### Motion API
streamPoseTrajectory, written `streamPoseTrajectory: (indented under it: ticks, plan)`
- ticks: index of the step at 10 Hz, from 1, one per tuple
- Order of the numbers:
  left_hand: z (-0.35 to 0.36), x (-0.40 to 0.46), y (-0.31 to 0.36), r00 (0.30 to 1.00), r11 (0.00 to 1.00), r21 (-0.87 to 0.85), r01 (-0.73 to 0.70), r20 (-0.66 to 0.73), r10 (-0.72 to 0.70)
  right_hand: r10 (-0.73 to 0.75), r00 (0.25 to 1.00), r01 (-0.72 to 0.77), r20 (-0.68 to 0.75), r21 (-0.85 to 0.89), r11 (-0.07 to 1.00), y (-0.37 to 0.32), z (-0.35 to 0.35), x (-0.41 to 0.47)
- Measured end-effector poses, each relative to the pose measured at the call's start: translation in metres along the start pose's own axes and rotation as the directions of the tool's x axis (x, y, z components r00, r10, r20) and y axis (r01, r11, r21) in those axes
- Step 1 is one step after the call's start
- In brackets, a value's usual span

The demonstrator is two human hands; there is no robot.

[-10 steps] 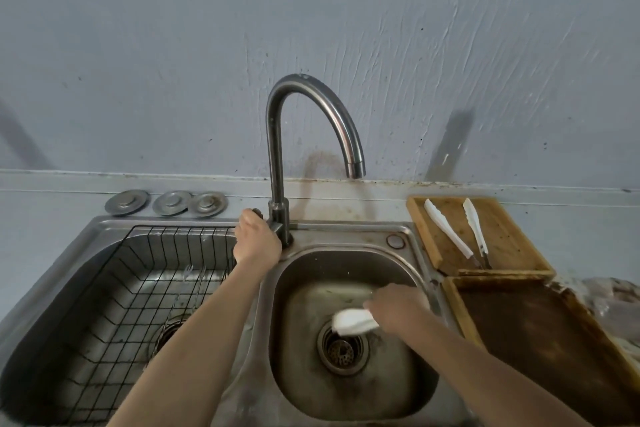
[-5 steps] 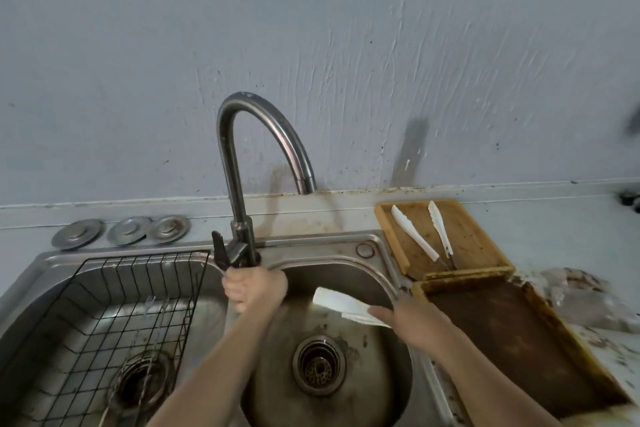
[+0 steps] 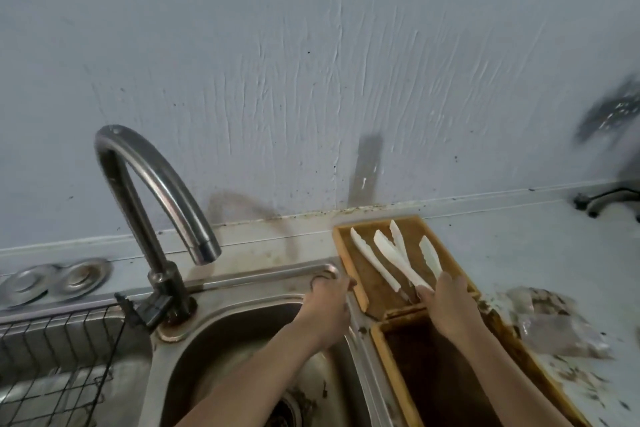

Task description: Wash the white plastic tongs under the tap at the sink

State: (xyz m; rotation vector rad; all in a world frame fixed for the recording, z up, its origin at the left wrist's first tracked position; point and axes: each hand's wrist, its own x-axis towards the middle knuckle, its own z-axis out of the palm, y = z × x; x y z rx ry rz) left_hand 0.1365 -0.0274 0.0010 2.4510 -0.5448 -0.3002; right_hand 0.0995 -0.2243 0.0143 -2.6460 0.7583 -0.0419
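**Tongs out of the basin, now at the wooden tray**

- Half a second ago the right hand held the white plastic tongs over the sink bowl; a second ago they were down by the drain. Now the right hand (image 3: pixel 450 302) is over the small wooden tray (image 3: pixel 349 246) right of the sink, fingers closed on the hinge end of the tongs (image 3: pixel 401 258), blades fanned toward the wall.
- A second pair of white tongs (image 3: pixel 372 262) was already in that tray; both pairs now overlap, so I can't say whether the held pair is touching down.
- Left hand (image 3: pixel 329 302) is off the tap lever and rests on the sink rim (image 3: pixel 263 276), fingers curled, holding nothing.
- Tap (image 3: pixel 145 180): no water visible at the spout.
- My read: rinse finished, this is the put-away. Only releasing the tongs remains.
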Motion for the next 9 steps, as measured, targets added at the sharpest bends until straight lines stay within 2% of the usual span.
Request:
streamPoseTrajectory:
  ticks: [1, 2, 3, 5, 7, 8, 9]
  plan:
    - [0.011, 0.014, 0.003, 0.997, 0.989, 0.140, -0.036, 0.075, 0.026, 0.024, 1.000, -0.024, 0.006, -0.008, 1.000, 0.002, 0.008, 0.021]
    - [0.020, 0.019, 0.000, 0.998, 0.983, 0.181, -0.029, 0.065, 0.017, 0.000, 1.000, 0.000, 0.002, -0.035, 0.999, 0.001, 0.018, 0.036]
    - [0.021, 0.025, -0.004, 0.999, 0.986, 0.167, -0.028, 0.039, 0.022, -0.037, 0.999, 0.036, -0.017, -0.045, 0.998, -0.002, 0.026, 0.046]
    - [0.016, 0.025, -0.003, 0.996, 0.988, 0.144, -0.056, 0.077, 0.045, -0.063, 0.998, 0.063, 0.006, -0.009, 0.998, -0.007, 0.037, 0.051]
    - [0.001, 0.019, 0.007, 0.988, 0.980, 0.198, -0.026, 0.157, -0.005, -0.133, 0.991, 0.133, -0.016, -0.005, 0.991, -0.001, 0.032, 0.037]
    - [-0.008, 0.011, 0.005, 0.987, 0.997, 0.072, -0.030, 0.160, 0.018, -0.231, 0.970, 0.235, -0.076, 0.049, 0.971, -0.004, 0.017, 0.026]
    - [-0.027, -0.012, 0.012, 0.981, 0.989, -0.148, 0.016, 0.194, 0.013, -0.295, 0.943, 0.322, -0.151, 0.209, 0.923, -0.010, -0.008, 0.007]
